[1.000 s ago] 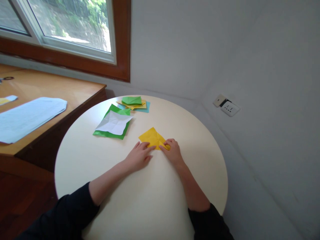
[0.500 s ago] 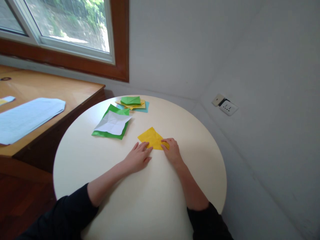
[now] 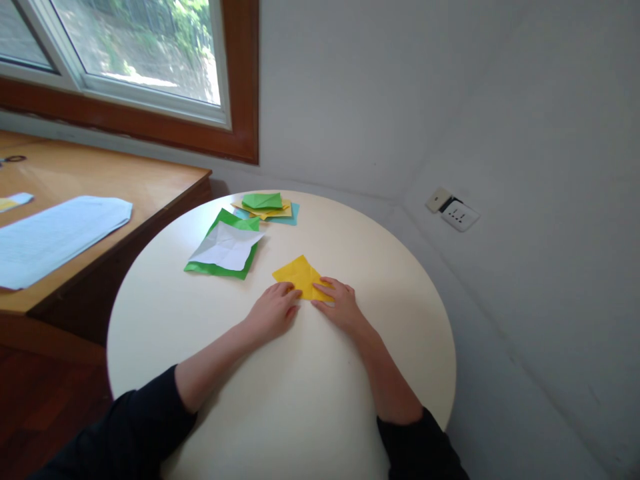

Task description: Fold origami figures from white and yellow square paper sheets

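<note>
A folded yellow paper [image 3: 299, 275] lies on the round cream table [image 3: 280, 373] just beyond my hands. My left hand [image 3: 273, 311] rests flat on the table with its fingertips on the paper's near left edge. My right hand [image 3: 339, 308] presses its fingers onto the paper's near right corner, covering that part. Both forearms lie on the tabletop, in dark sleeves.
A green sheet with a creased white sheet [image 3: 226, 247] on it lies to the far left of the yellow paper. A small stack of green, yellow and teal papers [image 3: 267, 205] sits at the table's far edge. A wooden desk [image 3: 90, 180] with pale sheets [image 3: 55, 233] stands left.
The yellow paper has shifted slightly left and looks smaller. My right hand slid left along its near edge, and my left fingers curled closer to the paper.
</note>
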A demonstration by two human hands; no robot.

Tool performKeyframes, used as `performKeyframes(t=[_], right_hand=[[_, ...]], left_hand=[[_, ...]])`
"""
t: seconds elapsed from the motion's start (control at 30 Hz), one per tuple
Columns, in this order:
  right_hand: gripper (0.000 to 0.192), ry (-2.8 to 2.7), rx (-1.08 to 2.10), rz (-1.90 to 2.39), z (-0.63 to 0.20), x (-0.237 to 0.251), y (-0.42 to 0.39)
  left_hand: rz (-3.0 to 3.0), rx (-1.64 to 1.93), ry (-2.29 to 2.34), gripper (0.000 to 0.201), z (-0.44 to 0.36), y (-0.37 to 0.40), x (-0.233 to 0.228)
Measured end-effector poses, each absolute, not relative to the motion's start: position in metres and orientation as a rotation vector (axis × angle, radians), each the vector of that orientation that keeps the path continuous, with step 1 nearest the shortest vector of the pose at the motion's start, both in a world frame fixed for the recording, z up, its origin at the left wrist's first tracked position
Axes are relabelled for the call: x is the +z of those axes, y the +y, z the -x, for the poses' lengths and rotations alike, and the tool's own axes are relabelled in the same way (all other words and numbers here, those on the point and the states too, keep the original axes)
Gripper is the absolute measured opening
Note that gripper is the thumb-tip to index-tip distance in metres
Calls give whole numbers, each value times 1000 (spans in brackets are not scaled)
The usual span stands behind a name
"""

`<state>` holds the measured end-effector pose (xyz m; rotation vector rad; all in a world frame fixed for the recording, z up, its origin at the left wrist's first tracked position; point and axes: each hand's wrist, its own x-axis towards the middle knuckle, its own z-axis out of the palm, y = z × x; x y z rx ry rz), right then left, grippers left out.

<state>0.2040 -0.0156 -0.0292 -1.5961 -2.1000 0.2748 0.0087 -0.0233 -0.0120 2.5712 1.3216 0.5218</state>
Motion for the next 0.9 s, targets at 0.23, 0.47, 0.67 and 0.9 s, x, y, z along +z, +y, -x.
performKeyframes(t=[0.23,0.47,0.67,0.9], right_hand=[[29,-2128,242,1577,-205,-29,-15],[27,-2142,247,1567,-207,-31,-15],[25,-2106,311,1574,-208,-28,-15],[22,-2076,324,1571,-207,-26,-15]], left_hand=[[-2585,512,1335,30,-9,-24,-7],[-2583,498,1350,30,-9,-23,-5],[-2568,510,1353,30,-9,-23,-5],[-2541,683,1254,29,-9,-20,-10]])
